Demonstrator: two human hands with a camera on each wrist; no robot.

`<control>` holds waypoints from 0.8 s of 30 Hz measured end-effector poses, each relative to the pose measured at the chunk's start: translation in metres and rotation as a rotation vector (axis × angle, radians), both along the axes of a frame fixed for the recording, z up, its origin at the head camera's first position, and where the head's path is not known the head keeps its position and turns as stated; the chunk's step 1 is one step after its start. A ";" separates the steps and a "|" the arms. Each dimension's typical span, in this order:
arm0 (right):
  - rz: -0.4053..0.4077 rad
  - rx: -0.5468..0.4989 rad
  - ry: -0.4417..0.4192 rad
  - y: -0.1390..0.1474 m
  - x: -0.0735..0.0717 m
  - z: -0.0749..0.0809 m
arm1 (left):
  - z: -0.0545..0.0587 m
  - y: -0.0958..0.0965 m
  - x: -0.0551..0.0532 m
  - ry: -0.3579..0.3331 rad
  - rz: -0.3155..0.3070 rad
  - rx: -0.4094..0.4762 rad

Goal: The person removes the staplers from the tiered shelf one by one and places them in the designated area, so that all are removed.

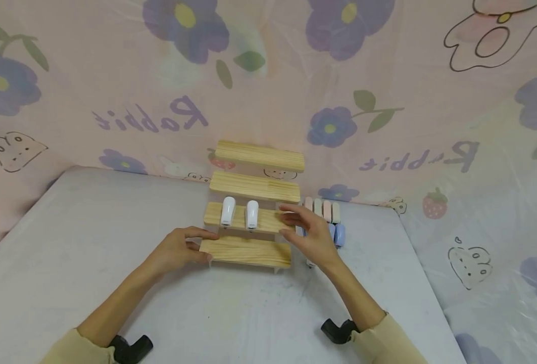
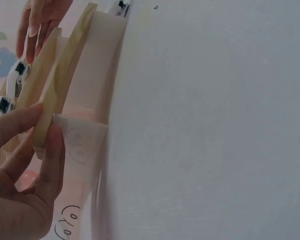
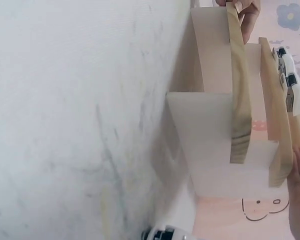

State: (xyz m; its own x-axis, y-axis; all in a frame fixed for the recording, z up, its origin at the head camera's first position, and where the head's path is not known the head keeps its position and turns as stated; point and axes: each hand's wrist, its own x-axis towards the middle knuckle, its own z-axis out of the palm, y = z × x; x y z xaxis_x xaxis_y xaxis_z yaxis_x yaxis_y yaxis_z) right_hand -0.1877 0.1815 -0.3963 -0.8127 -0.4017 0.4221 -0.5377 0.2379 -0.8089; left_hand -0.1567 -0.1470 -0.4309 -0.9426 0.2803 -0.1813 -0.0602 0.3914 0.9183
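A stepped display rack with pale wooden boards [image 1: 245, 251] and whitish side panels [image 3: 200, 120] stands on the table. My left hand [image 1: 182, 248] pinches the left end of its lowest board, fingers on both faces, as the left wrist view [image 2: 25, 170] also shows. Two small white staplers [image 1: 228, 211] [image 1: 252, 215] sit side by side on the second board from the bottom. Beside them, my right hand [image 1: 314, 235] is at that board's right end, fingers slightly bent and spread. Nothing shows between them; whether they touch the board I cannot tell.
Right of the rack, partly behind my right hand, lie several pink and pale green staplers [image 1: 327, 211], blue ones [image 1: 339, 235] and a white one [image 1: 310, 263]. A patterned curtain [image 1: 268, 91] hangs behind the white table [image 1: 232, 318].
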 end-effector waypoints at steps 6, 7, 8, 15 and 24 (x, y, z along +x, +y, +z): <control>0.044 0.041 -0.012 -0.010 -0.005 0.001 | 0.002 -0.001 0.001 0.016 0.001 -0.029; 0.052 0.042 -0.015 -0.012 -0.006 0.002 | 0.002 -0.001 0.001 0.014 -0.001 -0.028; 0.061 0.045 -0.017 -0.015 -0.007 0.003 | 0.002 -0.001 0.001 0.010 -0.001 -0.024; 0.036 0.150 -0.054 -0.028 -0.009 0.008 | 0.002 -0.001 0.000 -0.010 -0.001 -0.003; -0.017 0.260 -0.039 -0.038 -0.012 0.009 | 0.002 -0.004 -0.002 -0.026 -0.026 0.027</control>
